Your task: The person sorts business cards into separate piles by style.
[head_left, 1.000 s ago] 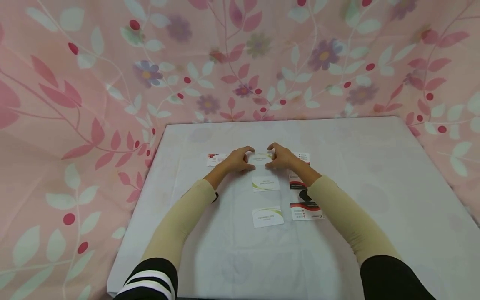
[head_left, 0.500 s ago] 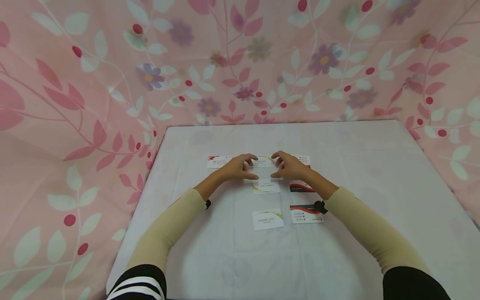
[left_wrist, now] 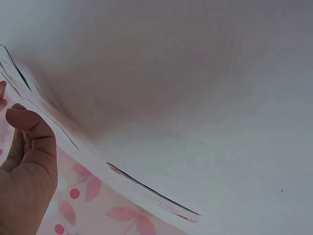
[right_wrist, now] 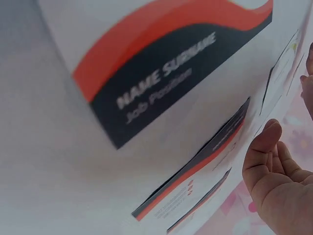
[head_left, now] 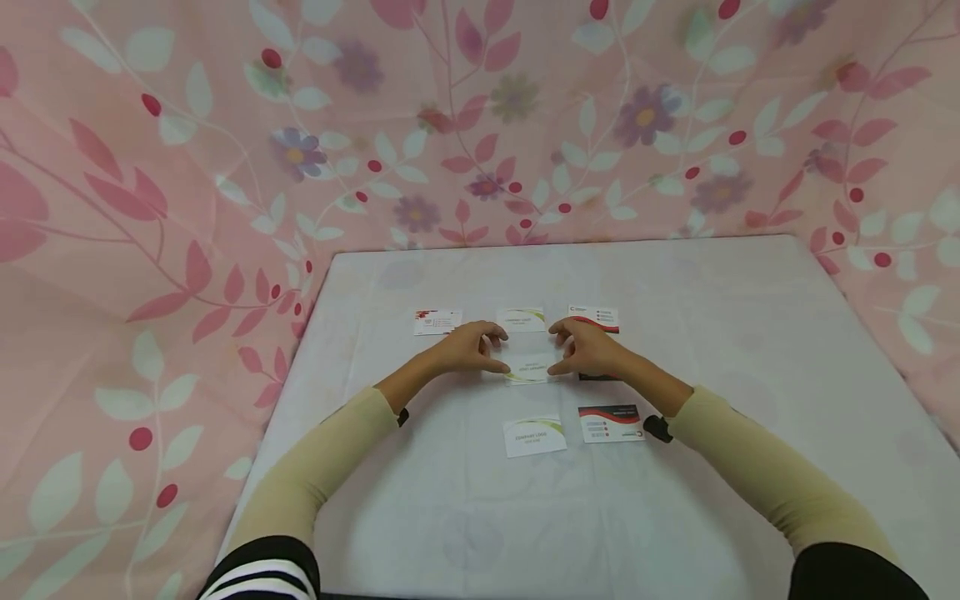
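A white card with a green curve [head_left: 528, 367] lies flat in the middle of the table, between my two hands in the head view. My left hand [head_left: 471, 347] is at its left side, the thumb tip by the card's edge and the fingers bent loosely. Opposite it, my right hand [head_left: 588, 348] has its thumb by the right edge; whether either thumb touches the card I cannot tell. A matching card [head_left: 521, 320] lies just beyond. The right hand partly covers a red-and-black card [head_left: 597, 377]. In the wrist views, neither the left hand [left_wrist: 32, 156] nor the right hand [right_wrist: 279, 176] holds anything.
Another white-and-green card [head_left: 535, 436] lies nearer, beside a red-and-black card [head_left: 609, 424]. Farther back are a red-patterned card [head_left: 437, 322] at left and a red-and-black one [head_left: 595, 317] at right. A floral curtain [head_left: 480, 125] hangs behind the white-covered table [head_left: 480, 525].
Both hands have moved back toward the body, from the far white-and-green card to the middle one. The cards appear to lie where they were.
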`<state>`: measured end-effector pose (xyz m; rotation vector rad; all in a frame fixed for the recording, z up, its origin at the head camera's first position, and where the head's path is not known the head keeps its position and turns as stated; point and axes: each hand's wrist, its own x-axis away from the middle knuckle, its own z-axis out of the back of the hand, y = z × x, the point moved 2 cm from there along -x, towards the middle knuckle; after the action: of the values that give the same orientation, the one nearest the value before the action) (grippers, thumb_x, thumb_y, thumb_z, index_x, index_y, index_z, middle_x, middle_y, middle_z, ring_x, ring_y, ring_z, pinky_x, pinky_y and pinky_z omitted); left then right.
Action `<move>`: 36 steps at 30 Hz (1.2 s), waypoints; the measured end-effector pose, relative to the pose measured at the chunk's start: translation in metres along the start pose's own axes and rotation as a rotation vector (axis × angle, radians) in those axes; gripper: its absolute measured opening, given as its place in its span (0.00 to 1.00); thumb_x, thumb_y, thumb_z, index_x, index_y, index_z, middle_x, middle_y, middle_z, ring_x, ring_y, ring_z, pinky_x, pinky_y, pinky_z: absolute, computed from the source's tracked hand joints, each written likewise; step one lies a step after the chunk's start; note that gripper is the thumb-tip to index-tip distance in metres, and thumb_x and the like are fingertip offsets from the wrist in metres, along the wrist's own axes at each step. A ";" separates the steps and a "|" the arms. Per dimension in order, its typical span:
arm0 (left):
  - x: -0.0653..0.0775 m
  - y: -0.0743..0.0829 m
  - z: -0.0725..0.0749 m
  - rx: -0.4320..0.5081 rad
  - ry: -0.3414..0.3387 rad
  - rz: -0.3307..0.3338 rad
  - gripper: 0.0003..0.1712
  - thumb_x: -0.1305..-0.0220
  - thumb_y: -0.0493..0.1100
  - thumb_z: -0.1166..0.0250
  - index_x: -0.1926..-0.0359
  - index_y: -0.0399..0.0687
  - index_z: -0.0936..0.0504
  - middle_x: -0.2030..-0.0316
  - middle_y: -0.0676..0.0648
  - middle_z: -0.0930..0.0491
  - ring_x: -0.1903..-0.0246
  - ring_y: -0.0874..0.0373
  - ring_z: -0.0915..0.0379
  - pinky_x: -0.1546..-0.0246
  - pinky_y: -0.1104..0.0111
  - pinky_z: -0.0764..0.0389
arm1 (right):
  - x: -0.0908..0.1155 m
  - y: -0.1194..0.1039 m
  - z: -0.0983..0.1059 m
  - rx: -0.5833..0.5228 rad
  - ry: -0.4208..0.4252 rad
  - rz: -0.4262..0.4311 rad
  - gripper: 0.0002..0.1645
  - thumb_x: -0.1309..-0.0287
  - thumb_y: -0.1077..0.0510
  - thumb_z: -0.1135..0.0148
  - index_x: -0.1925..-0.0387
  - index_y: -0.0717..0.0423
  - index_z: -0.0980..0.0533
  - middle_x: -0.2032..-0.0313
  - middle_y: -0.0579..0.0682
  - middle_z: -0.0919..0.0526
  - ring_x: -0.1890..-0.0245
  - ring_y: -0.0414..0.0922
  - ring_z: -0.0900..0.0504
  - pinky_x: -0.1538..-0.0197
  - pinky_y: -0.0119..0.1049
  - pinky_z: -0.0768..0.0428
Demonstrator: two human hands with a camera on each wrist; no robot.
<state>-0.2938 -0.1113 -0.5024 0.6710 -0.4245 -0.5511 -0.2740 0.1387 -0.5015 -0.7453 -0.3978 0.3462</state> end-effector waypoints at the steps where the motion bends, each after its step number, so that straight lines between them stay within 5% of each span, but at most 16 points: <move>1: 0.000 0.000 0.000 0.002 0.001 -0.001 0.36 0.50 0.53 0.22 0.43 0.43 0.22 0.54 0.45 0.21 0.69 0.59 0.28 0.64 0.71 0.28 | 0.001 -0.001 0.000 -0.003 -0.002 0.002 0.44 0.54 0.52 0.21 0.38 0.60 0.31 0.51 0.55 0.23 0.62 0.44 0.24 0.58 0.36 0.26; 17: 0.000 0.002 -0.019 0.097 -0.054 0.138 0.37 0.51 0.47 0.20 0.43 0.48 0.28 0.59 0.44 0.25 0.80 0.59 0.28 0.77 0.69 0.22 | -0.002 -0.003 -0.014 0.096 -0.056 0.004 0.42 0.57 0.52 0.19 0.41 0.58 0.29 0.54 0.56 0.24 0.62 0.46 0.25 0.57 0.36 0.25; 27: -0.006 0.001 -0.025 -0.011 -0.035 0.100 0.30 0.52 0.45 0.20 0.48 0.50 0.23 0.60 0.47 0.27 0.67 0.58 0.30 0.67 0.72 0.28 | -0.006 -0.006 -0.021 0.162 -0.033 0.020 0.36 0.56 0.55 0.20 0.47 0.62 0.26 0.61 0.55 0.25 0.61 0.46 0.30 0.59 0.36 0.30; 36: -0.004 0.000 -0.026 0.008 -0.030 0.090 0.28 0.51 0.43 0.20 0.50 0.49 0.23 0.61 0.47 0.27 0.70 0.59 0.30 0.70 0.73 0.28 | -0.005 -0.008 -0.023 0.151 -0.034 0.026 0.33 0.56 0.56 0.20 0.51 0.61 0.29 0.61 0.55 0.24 0.62 0.46 0.28 0.57 0.36 0.28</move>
<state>-0.2832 -0.0963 -0.5217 0.6491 -0.4828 -0.4746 -0.2666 0.1178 -0.5123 -0.5981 -0.3899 0.4098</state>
